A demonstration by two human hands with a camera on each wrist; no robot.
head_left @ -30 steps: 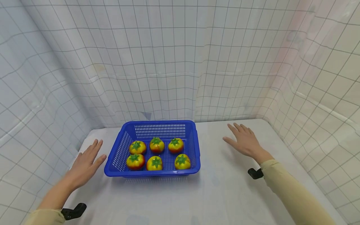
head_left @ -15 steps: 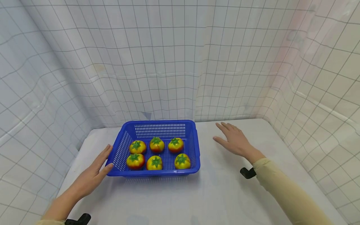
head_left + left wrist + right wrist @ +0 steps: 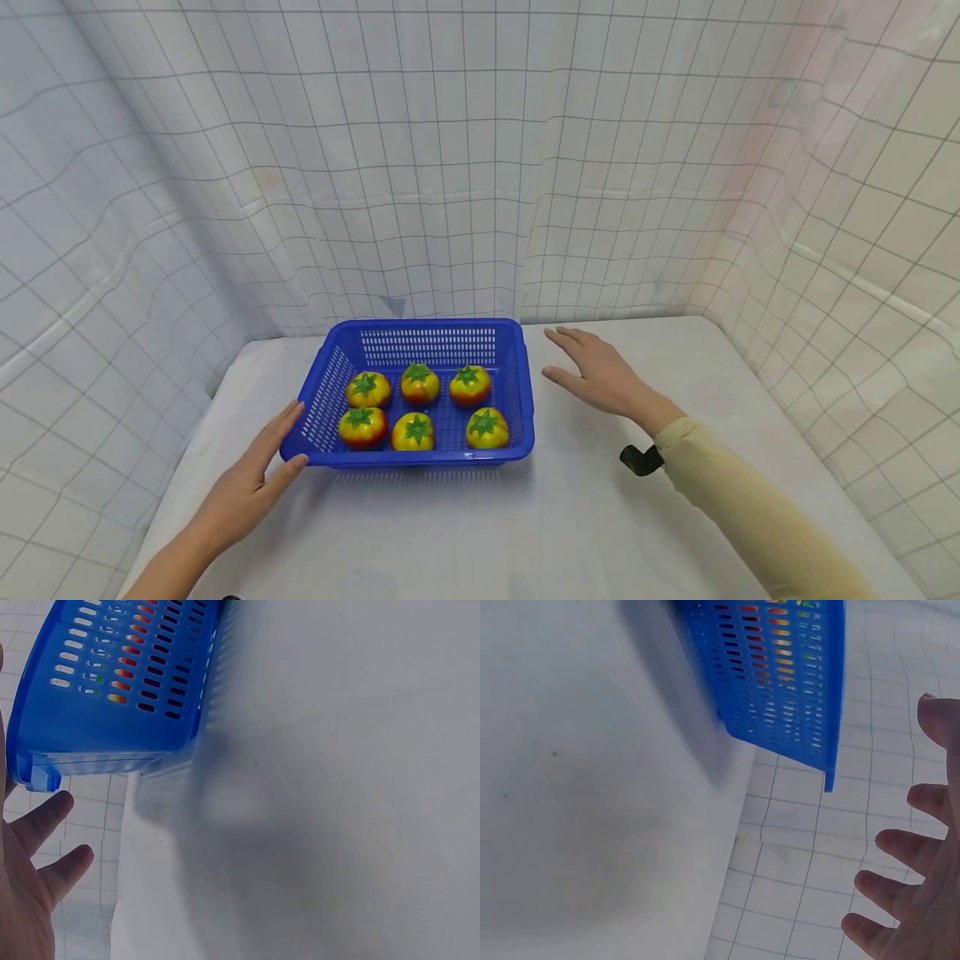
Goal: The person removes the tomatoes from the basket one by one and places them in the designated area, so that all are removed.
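Note:
A blue plastic basket (image 3: 420,458) with slotted walls stands on the white table. Inside it sit several shiny yellow-and-red, tomato-like fruits (image 3: 470,387) with green star-shaped tops. My left hand (image 3: 240,496) is at the basket's left side, fingers extended and thumb spread, its fingertips right at the rim near the front corner. In the left wrist view, spread fingers (image 3: 45,821) show below the basket's corner. My right hand (image 3: 603,379) hovers to the right of the basket, palm down with nothing in it; the right wrist view shows its spread fingers (image 3: 911,851) apart from the basket wall (image 3: 780,682).
White cloth with a dark grid (image 3: 450,167) hangs behind the table and on both sides. The white table (image 3: 480,533) extends in front of the basket and to its right. A black wrist device (image 3: 641,460) sits under the right sleeve (image 3: 742,500).
My left hand has moved right, from beside the basket to its left rim. My right hand has moved left toward the basket's right side. The basket and fruits hold nearly the same place.

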